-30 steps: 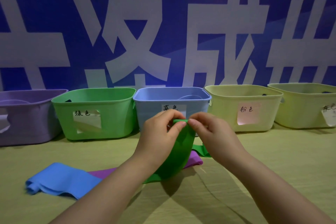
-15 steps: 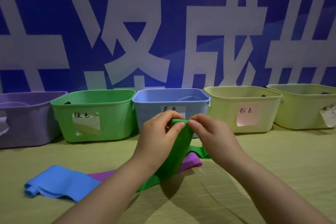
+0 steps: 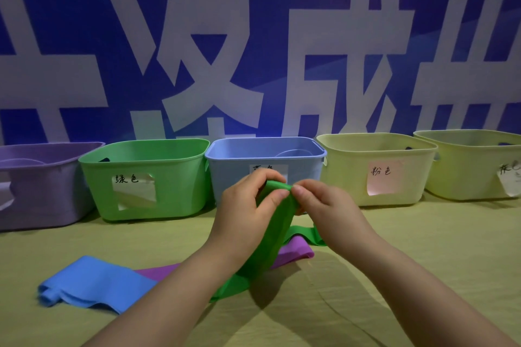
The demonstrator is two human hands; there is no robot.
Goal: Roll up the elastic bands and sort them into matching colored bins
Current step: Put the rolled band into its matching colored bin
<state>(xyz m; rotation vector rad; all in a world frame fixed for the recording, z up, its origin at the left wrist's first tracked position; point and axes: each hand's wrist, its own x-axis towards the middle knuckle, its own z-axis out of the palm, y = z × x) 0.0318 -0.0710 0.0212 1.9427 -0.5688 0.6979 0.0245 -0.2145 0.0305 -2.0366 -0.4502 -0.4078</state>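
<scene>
Both hands hold a green elastic band (image 3: 277,222) up above the table. My left hand (image 3: 245,211) and my right hand (image 3: 324,205) pinch its rolled top edge between thumbs and fingers. The rest of the band hangs down to the tabletop, and one end trails off to the right. A purple band (image 3: 293,255) lies flat beneath it. A blue band (image 3: 93,283) lies at the left with one end curled. The green bin (image 3: 146,177) stands behind, left of my hands.
Bins line the back of the yellow-green table (image 3: 423,248): a purple bin (image 3: 36,183), the green one, a blue bin (image 3: 265,155) and two pale yellow bins (image 3: 377,166) (image 3: 473,160), each with a paper label. A blue banner wall rises behind them.
The hands have stayed in place, still working the green band's top edge; the hanging part has narrowed and drawn in slightly.
</scene>
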